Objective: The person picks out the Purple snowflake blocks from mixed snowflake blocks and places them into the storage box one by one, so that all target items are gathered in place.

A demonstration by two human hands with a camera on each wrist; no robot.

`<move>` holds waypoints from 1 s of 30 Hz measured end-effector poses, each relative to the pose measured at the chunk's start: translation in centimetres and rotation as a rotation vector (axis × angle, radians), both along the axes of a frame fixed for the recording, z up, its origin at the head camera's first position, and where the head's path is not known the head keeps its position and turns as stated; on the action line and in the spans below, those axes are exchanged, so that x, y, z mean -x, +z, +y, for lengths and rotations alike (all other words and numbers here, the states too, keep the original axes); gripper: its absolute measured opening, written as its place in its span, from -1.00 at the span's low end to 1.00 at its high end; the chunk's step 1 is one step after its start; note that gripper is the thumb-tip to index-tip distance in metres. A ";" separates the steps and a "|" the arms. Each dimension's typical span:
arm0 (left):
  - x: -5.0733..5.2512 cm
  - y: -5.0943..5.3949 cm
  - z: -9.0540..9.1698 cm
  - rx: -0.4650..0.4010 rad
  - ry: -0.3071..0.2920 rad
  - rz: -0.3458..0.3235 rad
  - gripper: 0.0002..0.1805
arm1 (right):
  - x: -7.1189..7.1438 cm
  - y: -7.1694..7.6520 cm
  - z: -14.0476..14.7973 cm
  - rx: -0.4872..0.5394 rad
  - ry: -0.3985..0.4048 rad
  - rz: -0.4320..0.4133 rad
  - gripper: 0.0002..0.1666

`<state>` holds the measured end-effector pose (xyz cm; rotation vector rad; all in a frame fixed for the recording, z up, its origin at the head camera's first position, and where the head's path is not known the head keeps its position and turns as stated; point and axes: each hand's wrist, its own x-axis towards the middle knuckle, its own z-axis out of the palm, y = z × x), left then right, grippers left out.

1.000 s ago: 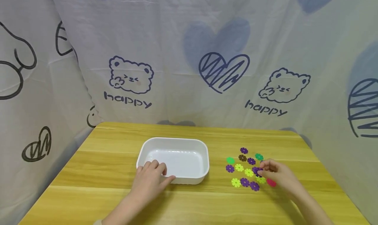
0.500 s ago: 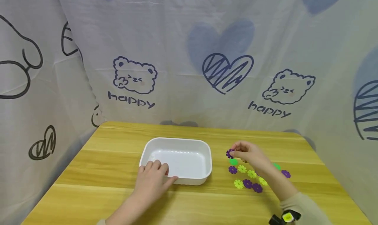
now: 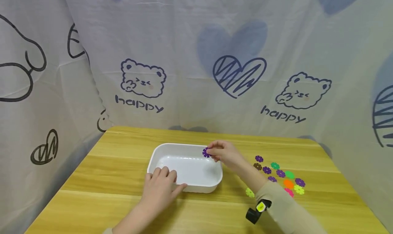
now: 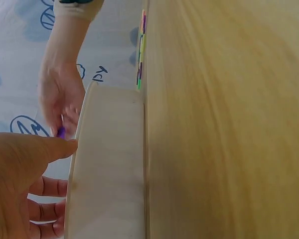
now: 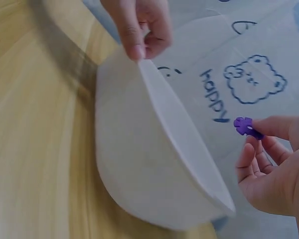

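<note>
A white plastic basin [image 3: 201, 189] stands on the wooden table. My left hand [image 3: 161, 189] grips its near rim, thumb on the outer wall and fingers over the inside. Above the basin's far right corner, my right hand [image 3: 225, 155] pinches a purple snowflake disc [image 3: 206, 152] between thumb and fingertips. In the right wrist view the purple disc [image 5: 244, 126] is held up beside the rim, clear of the wall. The basin's visible floor is bare. Several loose snowflake discs [image 3: 267, 170] in purple, green, brown, orange, pink and yellow lie to the right, some hidden under my right forearm.
The wooden table [image 3: 101, 179] extends around the basin. A white curtain [image 3: 190, 84] with printed bears and hearts hangs behind and at both sides. A small black device [image 3: 258, 210] with a yellow square sits on my right sleeve.
My right hand has picked up a purple disc and carried it left from the loose discs to above the basin. The left hand keeps its grip on the rim. The view has shifted slightly.
</note>
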<state>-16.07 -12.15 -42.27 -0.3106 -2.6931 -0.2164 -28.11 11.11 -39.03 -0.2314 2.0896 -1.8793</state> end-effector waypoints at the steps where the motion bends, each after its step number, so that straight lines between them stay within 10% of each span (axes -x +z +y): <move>1: 0.0 0.0 0.0 0.002 0.000 -0.004 -0.54 | 0.1 -0.2 -0.6 0.030 0.010 -0.014 -0.81; 30: 0.4 0.0 -0.2 -0.013 0.021 -0.075 -0.56 | 2.7 -2.9 -11.1 0.092 0.039 -0.278 -0.83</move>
